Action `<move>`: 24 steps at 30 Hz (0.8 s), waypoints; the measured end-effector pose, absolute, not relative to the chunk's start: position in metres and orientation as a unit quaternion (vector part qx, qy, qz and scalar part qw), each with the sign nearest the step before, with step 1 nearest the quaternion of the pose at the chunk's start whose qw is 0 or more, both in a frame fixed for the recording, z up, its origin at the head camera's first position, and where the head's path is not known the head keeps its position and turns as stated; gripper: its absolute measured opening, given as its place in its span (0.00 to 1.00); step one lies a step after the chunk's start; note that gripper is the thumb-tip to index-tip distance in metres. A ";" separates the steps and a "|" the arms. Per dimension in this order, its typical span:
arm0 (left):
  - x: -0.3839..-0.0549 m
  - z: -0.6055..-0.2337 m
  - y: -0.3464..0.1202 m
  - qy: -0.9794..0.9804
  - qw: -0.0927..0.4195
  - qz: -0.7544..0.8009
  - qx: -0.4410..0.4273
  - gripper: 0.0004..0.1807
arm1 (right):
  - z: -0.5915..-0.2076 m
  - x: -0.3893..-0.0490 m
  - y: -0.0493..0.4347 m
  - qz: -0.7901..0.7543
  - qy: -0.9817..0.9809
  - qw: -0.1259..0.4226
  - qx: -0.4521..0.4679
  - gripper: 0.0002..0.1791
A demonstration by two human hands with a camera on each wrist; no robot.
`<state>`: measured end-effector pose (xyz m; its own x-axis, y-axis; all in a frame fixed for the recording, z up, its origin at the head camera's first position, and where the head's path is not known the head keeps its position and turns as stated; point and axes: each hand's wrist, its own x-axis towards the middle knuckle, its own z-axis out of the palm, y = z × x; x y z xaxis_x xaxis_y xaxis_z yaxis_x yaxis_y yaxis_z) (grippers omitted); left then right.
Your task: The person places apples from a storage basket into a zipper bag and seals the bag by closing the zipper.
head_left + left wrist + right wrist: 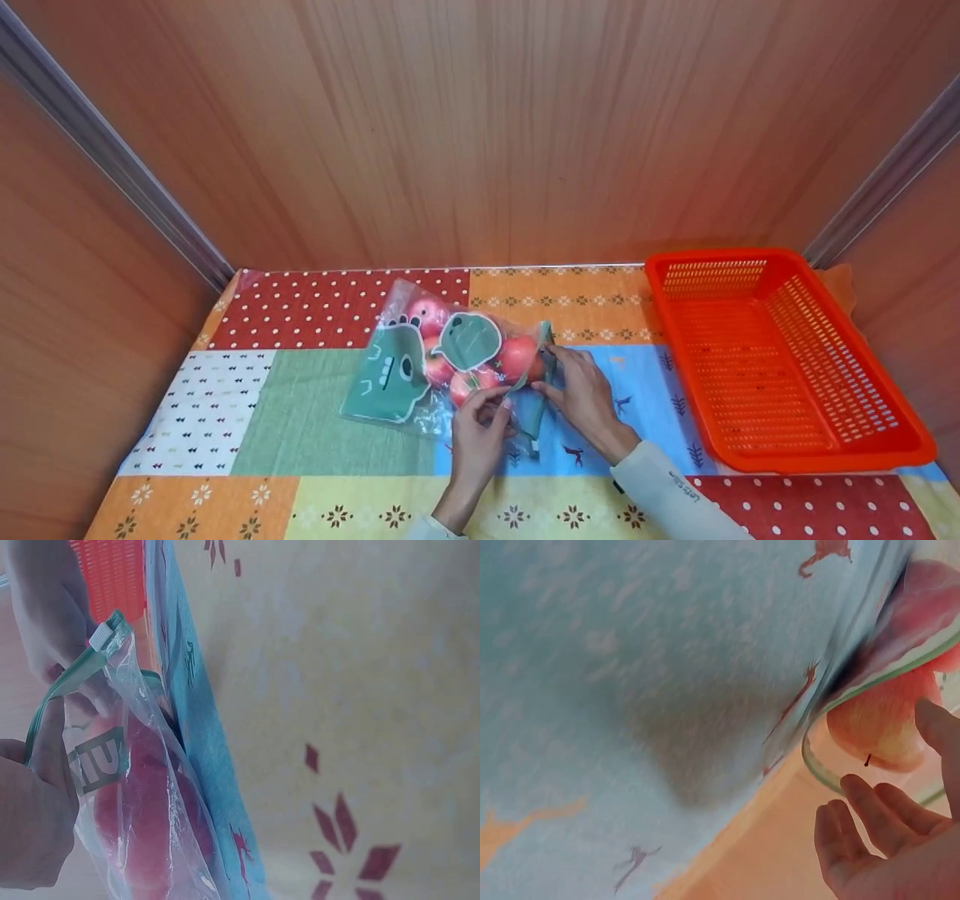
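A clear zip bag (pixel 390 367) with green cartoon print lies on the cloth, its green-edged mouth spread apart toward the right. Several red apples (pixel 517 355) are inside it; one apple (pixel 881 724) sits right at the mouth, stem outward. My left hand (pixel 480 435) pinches the near edge of that mouth, fingers curled over the green zip strip (pixel 56 694). At the opening's right side is my right hand (pixel 585 394), its fingers loosely extended along the bag's edge. In the right wrist view, the right thumb (pixel 937 724) is close to the apple at the mouth.
An orange-red plastic basket (pixel 694 405) with slotted walls stands on the right of the table. Patchwork-patterned cloth (pixel 315 405) covers the table. Wood-grain panels (pixel 480 135) rise at the back and both sides.
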<state>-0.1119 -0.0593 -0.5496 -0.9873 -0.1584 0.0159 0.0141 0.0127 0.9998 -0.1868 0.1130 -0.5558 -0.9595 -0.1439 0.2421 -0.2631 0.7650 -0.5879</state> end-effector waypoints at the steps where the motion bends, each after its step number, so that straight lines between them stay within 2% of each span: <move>1: -0.112 -0.550 -0.059 -0.709 0.062 -0.700 0.050 0.11 | -0.555 -0.187 0.115 0.324 -0.935 0.093 0.108 0.35; 6: -0.112 -0.549 -0.059 -0.709 0.064 -0.701 0.048 0.11 | -0.550 -0.192 0.126 0.329 -0.930 0.121 0.108 0.28; 16: -0.112 -0.548 -0.059 -0.710 0.060 -0.700 0.052 0.11 | -0.547 -0.217 0.139 0.272 -0.927 0.204 0.161 0.29; 24: -0.110 -0.548 -0.060 -0.712 0.061 -0.697 0.052 0.11 | -0.542 -0.234 0.136 0.215 -0.928 0.202 0.229 0.32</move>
